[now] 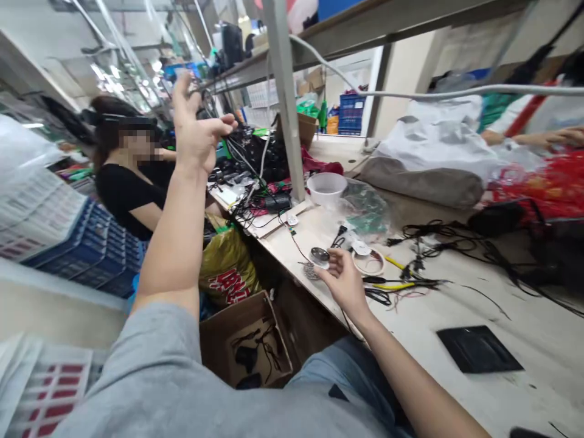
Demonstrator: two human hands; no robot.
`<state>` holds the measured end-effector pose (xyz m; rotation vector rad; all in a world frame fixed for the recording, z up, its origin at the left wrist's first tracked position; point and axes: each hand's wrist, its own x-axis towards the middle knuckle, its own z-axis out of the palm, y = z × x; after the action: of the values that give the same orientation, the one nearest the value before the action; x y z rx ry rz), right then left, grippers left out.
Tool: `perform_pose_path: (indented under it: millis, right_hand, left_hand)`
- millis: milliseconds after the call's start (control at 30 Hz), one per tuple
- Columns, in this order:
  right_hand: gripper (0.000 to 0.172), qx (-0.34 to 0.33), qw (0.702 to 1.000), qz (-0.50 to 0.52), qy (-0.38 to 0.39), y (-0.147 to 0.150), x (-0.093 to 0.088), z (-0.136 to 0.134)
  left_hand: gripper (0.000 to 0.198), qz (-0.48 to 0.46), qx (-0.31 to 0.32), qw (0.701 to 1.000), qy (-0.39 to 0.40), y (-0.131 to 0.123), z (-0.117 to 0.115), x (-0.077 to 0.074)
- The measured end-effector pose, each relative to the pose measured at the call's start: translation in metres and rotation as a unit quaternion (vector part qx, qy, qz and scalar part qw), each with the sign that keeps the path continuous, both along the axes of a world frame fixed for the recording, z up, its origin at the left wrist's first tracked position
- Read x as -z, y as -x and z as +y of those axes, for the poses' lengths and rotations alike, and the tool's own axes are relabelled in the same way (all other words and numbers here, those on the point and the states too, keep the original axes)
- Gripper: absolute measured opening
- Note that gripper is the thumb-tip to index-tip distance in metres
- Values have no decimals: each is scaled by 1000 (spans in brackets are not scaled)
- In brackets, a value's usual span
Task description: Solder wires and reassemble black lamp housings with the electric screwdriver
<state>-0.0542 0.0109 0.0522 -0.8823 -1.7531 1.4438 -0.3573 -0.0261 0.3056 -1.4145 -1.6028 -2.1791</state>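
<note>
My left hand point(197, 131) is raised high in the air over the bench's left end, fingers loosely curled and apart, with nothing I can make out in it. My right hand point(343, 280) rests at the bench's front edge, its fingers pinching a small round silver metal part point(319, 255). A thin black wire runs from that part toward a white disc point(292, 219). A roll of tape point(370, 261) and yellow-handled tools point(396, 283) lie just right of my right hand.
A white plastic bowl point(326, 187) stands by the grey shelf post point(287, 103). Tangled black cables point(429, 243), a black flat pad point(478, 348), an open cardboard box point(249, 347) under the bench, blue crates point(98, 249). A seated person point(125, 194) at left; another person's arm point(529, 137) at right.
</note>
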Motion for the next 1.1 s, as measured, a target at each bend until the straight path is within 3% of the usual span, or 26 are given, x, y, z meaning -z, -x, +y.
perform_pose_path:
  millis: [67, 133, 233, 300, 433, 533, 600, 667, 733, 833, 967, 1100]
  right_hand:
    - [51, -48, 999, -13, 13, 39, 2, -3]
    - [47, -95, 995, -30, 18, 68, 5, -8]
    - [48, -166, 985, -47, 25, 90, 5, -14]
    - [51, -202, 978, -37, 25, 95, -5, -12]
    - [43, -268, 962, 26, 57, 106, -56, 4]
    - [53, -318, 928, 135, 139, 121, -106, 13]
    - [47, -297, 912, 212, 187, 130, -131, 14]
    - [35, -253, 919, 244, 177, 134, -144, 11]
    - [26, -212, 938, 245, 128, 134, -147, 7]
    - [20, -189, 952, 224, 88, 133, -146, 1]
    - [18, -244, 937, 238, 78, 143, -158, -4]
    - [14, -272, 911, 304, 53, 153, -184, -8]
  left_hand:
    - [66, -53, 30, 997, 45, 5, -14, -11]
    - [44, -89, 58, 991, 75, 3, -27, -12]
    - [20, -83, 83, 989, 89, -8, -43, 3]
    - [22, -67, 90, 990, 87, -19, -52, 20]
    - [33, -67, 133, 983, 108, -42, -66, 53]
    - [36, -87, 171, 970, 146, -52, -72, 71]
    - [38, -97, 199, 959, 178, -55, -75, 80]
    - [42, -99, 220, 947, 213, -57, -80, 86]
    - [41, -79, 212, 944, 242, -59, -86, 87]
    - [33, -14, 131, 961, 244, -63, -95, 76]
    - [32, -24, 70, 980, 184, -64, -91, 54]
    - [18, -67, 42, 992, 95, -50, -67, 51]
